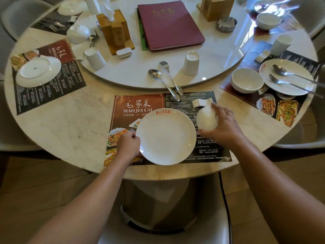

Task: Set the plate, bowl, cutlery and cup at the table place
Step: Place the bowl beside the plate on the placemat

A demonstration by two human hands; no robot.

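Step in hand: placing the plate and bowl.

- Plate (pixel 166 136): upright on the placemat (pixel 140 104) at the near edge of the table (pixel 61 120), logo toward the far side. Left hand (pixel 129 144) pinches its left rim, fingers curled at the edge.
- Bowl (pixel 207 119): just beside the plate's right rim, over the placemat. It appears bottom-up. Right hand (pixel 224 126) is wrapped round it from the right. Cannot tell whether it rests on the mat or is held just above it.
- Spoon (pixel 162 81) and fork (pixel 169 74): side by side, bowl and tines on the glass turntable (pixel 131 73), handles reaching onto the placemat's far edge. Not yet set.
- Cup (pixel 190 63): inverted on the turntable, well apart from the place.
- Small white rest (pixel 202 102): on the mat, just beyond the bowl.

Judgement: early in the task. The next move calls for turning the bowl mouth-up and setting it down clear of the plate rim, then fetching the cutlery and cup.
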